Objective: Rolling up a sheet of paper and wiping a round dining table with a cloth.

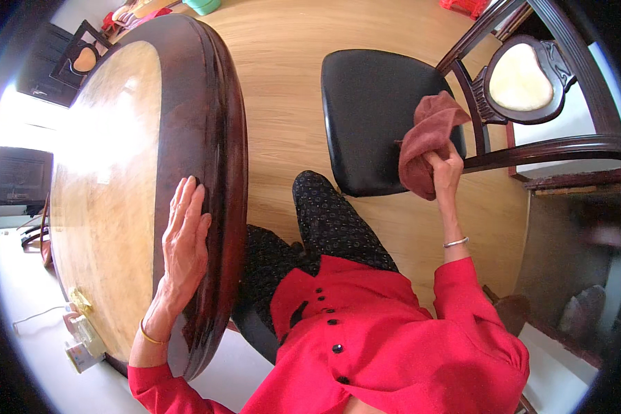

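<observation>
My left hand lies flat on the dark wooden rim of an oval table, fingers stretched out and holding nothing. On the right, my right hand grips a reddish-brown cloth that hangs in folds over my fingers. Behind the cloth is the black padded seat of a wooden chair. From this view I cannot tell whether the cloth touches the seat. The chair's dark back has a carved panel with a pale heart-shaped inlay.
Between table and chair runs a light wood floor. Another dark chair stands past the table's far left. Small items, among them a box, sit by the table's near left edge. A green container is at the top.
</observation>
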`<state>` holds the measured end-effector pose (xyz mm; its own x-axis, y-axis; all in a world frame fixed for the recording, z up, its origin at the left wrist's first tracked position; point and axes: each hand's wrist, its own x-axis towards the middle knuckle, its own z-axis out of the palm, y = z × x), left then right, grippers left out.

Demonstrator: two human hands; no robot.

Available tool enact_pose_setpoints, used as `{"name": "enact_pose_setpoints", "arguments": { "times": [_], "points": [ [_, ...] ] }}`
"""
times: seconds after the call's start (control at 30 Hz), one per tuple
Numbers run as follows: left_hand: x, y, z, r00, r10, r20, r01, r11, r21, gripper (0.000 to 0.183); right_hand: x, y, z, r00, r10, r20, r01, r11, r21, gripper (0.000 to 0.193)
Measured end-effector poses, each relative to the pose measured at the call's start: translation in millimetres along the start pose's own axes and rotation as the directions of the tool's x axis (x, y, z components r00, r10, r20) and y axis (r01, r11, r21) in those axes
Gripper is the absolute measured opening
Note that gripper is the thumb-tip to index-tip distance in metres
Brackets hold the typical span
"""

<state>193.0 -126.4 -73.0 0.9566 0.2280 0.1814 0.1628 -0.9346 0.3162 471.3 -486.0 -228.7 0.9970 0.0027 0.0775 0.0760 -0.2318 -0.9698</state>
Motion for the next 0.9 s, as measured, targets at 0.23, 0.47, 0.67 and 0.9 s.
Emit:
{"name": "enact_pose_setpoints", "arguments": {
  "times": [0.23,0.47,0.67,0.9],
  "points": [
    [5,8,-6,0.995,0.102,0.015,-0.101,0.994,-0.045,0.04,6,70,37,0.903,-0.238,0.356,0.409,0.729,-0.549,0.082],
    [8,11,-3,0.995,0.086,0.058,-0.085,0.996,-0.019,0.04,-5,90,56,0.8,-0.302,0.519,0.598,0.33,-0.731,0.063],
    [9,18,-8,0.995,0.019,0.102,-0.02,1.0,0.013,0.038,91,118,-15,0.724,-0.345,0.597,0.67,0.148,-0.727,0.046],
    [23,0,-8,0.988,0.137,0.078,-0.131,0.989,-0.073,0.038,174,161,-43,0.999,0.004,0.04,0.031,0.553,-0.833,0.046]
  ]
}}
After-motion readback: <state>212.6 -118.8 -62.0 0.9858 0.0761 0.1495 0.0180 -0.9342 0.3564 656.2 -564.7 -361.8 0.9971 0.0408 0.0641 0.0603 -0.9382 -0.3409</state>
